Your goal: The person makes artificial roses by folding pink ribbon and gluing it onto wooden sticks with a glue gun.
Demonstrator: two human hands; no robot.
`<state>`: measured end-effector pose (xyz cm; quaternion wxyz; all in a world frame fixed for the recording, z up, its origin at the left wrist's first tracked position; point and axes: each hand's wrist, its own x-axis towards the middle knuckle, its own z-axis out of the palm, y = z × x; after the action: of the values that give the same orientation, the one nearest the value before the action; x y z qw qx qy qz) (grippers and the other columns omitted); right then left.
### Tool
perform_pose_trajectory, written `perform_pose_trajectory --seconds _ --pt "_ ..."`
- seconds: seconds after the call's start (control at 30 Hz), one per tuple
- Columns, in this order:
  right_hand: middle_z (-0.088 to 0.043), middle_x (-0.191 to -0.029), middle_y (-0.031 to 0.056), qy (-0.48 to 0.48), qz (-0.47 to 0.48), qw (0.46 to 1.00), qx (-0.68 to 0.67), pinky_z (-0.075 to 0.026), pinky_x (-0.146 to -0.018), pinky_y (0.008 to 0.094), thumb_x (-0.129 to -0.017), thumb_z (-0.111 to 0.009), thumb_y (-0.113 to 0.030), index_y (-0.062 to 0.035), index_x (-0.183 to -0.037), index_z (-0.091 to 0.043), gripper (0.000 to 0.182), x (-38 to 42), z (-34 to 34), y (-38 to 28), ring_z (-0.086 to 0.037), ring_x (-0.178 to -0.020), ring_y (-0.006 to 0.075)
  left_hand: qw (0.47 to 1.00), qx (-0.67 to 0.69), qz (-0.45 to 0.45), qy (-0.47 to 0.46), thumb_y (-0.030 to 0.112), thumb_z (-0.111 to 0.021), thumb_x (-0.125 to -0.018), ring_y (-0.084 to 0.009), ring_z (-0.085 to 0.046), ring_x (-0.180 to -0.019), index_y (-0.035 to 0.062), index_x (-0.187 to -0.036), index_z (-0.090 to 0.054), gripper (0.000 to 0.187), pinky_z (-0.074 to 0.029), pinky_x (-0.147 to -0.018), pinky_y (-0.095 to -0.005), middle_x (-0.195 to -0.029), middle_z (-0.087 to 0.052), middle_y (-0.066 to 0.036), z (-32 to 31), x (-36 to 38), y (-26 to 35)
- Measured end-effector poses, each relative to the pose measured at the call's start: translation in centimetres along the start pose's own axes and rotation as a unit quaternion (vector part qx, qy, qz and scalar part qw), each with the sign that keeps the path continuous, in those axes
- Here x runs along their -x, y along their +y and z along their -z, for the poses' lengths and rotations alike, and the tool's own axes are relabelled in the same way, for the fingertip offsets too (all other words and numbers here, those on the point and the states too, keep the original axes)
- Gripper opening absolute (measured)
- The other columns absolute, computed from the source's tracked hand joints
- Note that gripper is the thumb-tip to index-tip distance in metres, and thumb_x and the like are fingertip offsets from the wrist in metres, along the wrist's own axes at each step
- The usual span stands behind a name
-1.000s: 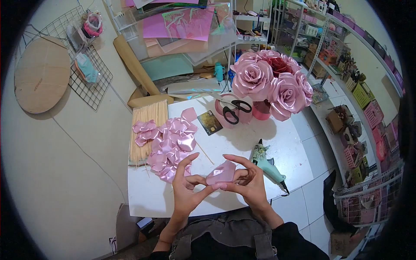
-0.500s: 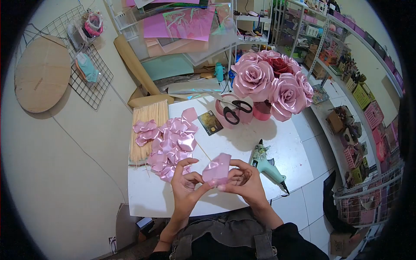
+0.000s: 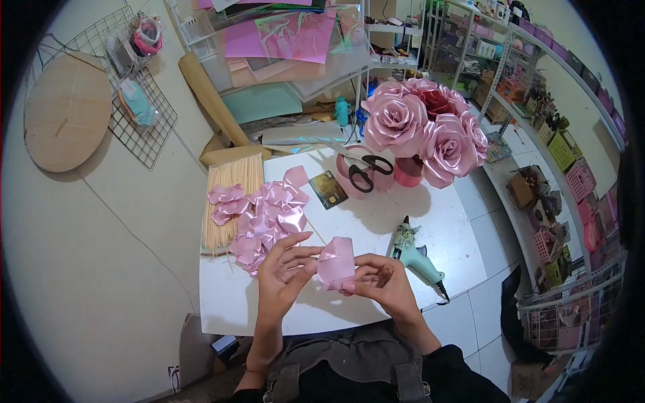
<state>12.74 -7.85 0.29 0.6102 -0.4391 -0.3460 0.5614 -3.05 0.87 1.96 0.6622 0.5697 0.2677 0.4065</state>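
Pink satin petal (image 3: 336,262) between the hands, above the near part of the white table (image 3: 232,309); long axis roughly near to far. Right hand (image 3: 384,285) closest: thumb and fingers pinch its near right corner. Left hand (image 3: 282,272) half open, fingertips at the petal's left edge; cannot tell if touching. Loose satin petals (image 3: 265,218) farther left; mint glue gun (image 3: 418,260) to the right, nozzle pointing far.

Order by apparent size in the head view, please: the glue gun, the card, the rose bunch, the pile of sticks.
1. Rose bunch
2. Pile of sticks, partly under petals
3. Glue gun
4. Card
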Motion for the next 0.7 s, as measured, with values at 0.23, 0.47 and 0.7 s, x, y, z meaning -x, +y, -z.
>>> perform_pose_trajectory --seconds 0.23,0.47,0.7 --pt "-0.061 -0.079 0.0072 -0.021 -0.004 1.0 0.018 -0.047 -0.072 0.0231 -0.059 -0.072 0.004 0.0037 -0.09 -0.057 0.035 -0.4 -0.5 0.3 -0.058 -0.077 0.012 0.993 -0.083 -0.056 0.061 -0.004 -0.062 -0.072 -0.0145 -0.06 -0.078 -0.0056 -0.096 -0.054 0.026 -0.048 -0.068 -0.022 -0.083 -0.062 -0.014 -1.5 0.4 0.2" --pt "-0.061 -0.083 0.0088 -0.013 -0.019 1.0 0.009 -0.047 -0.069 0.0217 -0.063 -0.072 -0.001 0.0024 -0.093 -0.055 0.034 -0.2 -1.0 -0.1 -0.058 -0.075 0.0112 0.986 -0.118 -0.087 0.079 -0.005 -0.065 -0.069 -0.0145 -0.06 -0.076 -0.0057 -0.093 -0.055 0.026 -0.048 -0.069 -0.023 -0.079 -0.062 -0.013 -2.2 1.3 0.5" --pt "-0.061 -0.091 0.0104 -0.059 -0.019 0.997 -0.036 -0.048 -0.072 0.0253 -0.061 -0.072 0.001 0.0007 -0.106 -0.051 0.049 -0.2 -0.6 -0.1 -0.058 -0.082 0.0132 0.991 -0.09 -0.073 0.07 -0.006 -0.064 -0.069 -0.0134 -0.06 -0.075 -0.006 -0.093 -0.056 0.025 -0.048 -0.069 -0.0226 -0.079 -0.062 -0.012 -2.0 0.8 0.5"
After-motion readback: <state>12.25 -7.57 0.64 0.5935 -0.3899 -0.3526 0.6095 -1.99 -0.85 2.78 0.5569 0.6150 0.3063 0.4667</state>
